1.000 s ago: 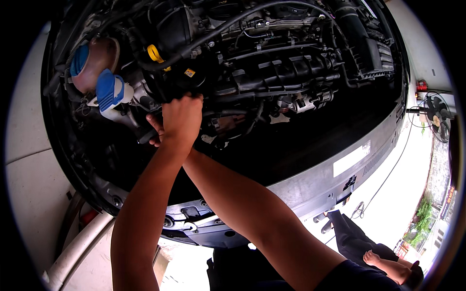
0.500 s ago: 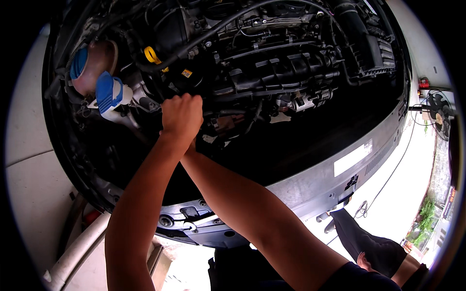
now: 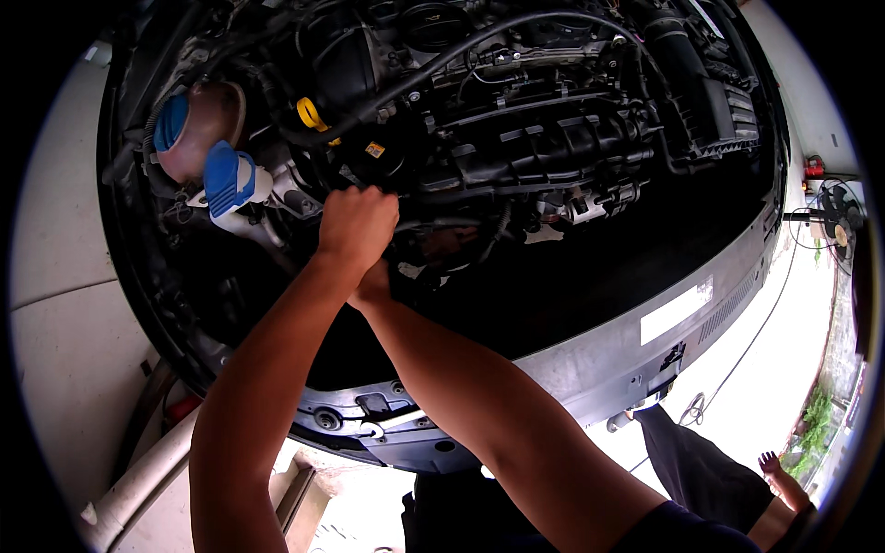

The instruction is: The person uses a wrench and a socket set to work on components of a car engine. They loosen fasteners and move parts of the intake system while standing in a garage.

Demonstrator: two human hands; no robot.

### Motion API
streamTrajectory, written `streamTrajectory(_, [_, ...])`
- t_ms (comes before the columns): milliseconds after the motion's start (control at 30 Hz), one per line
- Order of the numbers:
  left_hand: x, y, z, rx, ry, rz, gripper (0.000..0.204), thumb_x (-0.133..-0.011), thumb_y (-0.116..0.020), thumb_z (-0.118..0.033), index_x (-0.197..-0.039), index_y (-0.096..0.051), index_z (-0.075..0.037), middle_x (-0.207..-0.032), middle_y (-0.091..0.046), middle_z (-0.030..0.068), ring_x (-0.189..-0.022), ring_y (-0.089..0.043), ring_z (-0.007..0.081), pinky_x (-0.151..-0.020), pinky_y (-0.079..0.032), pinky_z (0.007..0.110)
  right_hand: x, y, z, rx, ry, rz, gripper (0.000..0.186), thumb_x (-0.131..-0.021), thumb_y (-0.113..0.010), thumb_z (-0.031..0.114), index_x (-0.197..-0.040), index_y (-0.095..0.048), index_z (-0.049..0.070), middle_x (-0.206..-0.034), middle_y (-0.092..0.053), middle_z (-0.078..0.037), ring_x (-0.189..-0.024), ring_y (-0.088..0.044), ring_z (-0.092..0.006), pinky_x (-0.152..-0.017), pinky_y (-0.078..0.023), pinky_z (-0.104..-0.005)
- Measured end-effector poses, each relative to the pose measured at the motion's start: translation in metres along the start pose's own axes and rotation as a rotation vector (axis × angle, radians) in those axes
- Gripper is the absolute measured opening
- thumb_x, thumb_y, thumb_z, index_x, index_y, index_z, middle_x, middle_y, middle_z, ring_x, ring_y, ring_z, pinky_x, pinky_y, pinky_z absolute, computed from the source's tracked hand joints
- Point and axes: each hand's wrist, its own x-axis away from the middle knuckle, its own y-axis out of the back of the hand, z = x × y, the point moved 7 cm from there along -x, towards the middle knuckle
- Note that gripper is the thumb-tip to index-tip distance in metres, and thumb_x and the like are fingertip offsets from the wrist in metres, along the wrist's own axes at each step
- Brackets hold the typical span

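My left hand (image 3: 358, 224) is closed in a fist at the front left of the car engine (image 3: 535, 138). Whatever its fingers wrap round is hidden. My right hand (image 3: 372, 283) reaches in just below, partly behind my left wrist, and its fingers are out of sight. To the left of the hands stand a blue-capped filler neck (image 3: 230, 180) and a round, brownish reservoir (image 3: 205, 129) with a blue cap. A yellow loop handle (image 3: 312, 114) sticks up above my left hand, near a black cover (image 3: 369, 166) with a small label.
A silver wrench-like tool (image 3: 396, 424) lies on the front panel (image 3: 590, 359), beside my right forearm. A black hose (image 3: 442, 60) arches over the engine. Another person in dark trousers (image 3: 705, 470) is at lower right. A fan (image 3: 839, 217) and a trailing cable are at far right.
The whole view has shifted slightly, so the engine sits a little farther right and lower. My hands stay at about the same spot on it. The other person's hand has risen, its fingers spread.
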Motion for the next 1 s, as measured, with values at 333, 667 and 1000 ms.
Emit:
streamTrajectory(333, [-0.010,0.007,-0.003,0.005,-0.077,0.057,0.014,-0.080,-0.065,-0.018,-0.067,-0.069,-0.013,-0.068,-0.069,0.0057,-0.069,-0.069,0.0239,-0.059,-0.051,0.036,-0.001,-0.001,-0.020,-0.356,-0.031,-0.065,0.030,-0.080,-0.071,0.030,-0.094,-0.069,0.004,-0.092,-0.072,-0.015,-0.089,-0.069,-0.0303,-0.073,-0.053,-0.0387])
streamTrajectory(667, [0.002,-0.003,0.004,0.032,0.019,0.022,0.021,-0.091,-0.061,-0.034,-0.091,-0.072,-0.016,-0.074,-0.069,0.0047,-0.066,-0.068,0.0260,-0.058,-0.052,0.037,0.003,-0.007,-0.020,-0.474,-0.027,-0.036,0.044,-0.078,-0.078,0.026,-0.113,-0.063,0.004,-0.108,-0.070,-0.011,-0.100,-0.066,-0.0217,-0.082,-0.050,-0.0336])
streamTrajectory(1000, [0.005,-0.003,0.004,-0.009,-0.067,-0.135,0.018,-0.089,-0.063,-0.028,-0.095,-0.071,-0.014,-0.078,-0.069,0.0035,-0.061,-0.067,0.0243,-0.052,-0.052,0.036,0.012,0.022,-0.003,0.076,-0.114,-0.151,0.035,-0.074,-0.080,0.026,-0.099,-0.069,0.004,-0.093,-0.072,-0.014,-0.093,-0.070,-0.0261,-0.076,-0.051,-0.0351])
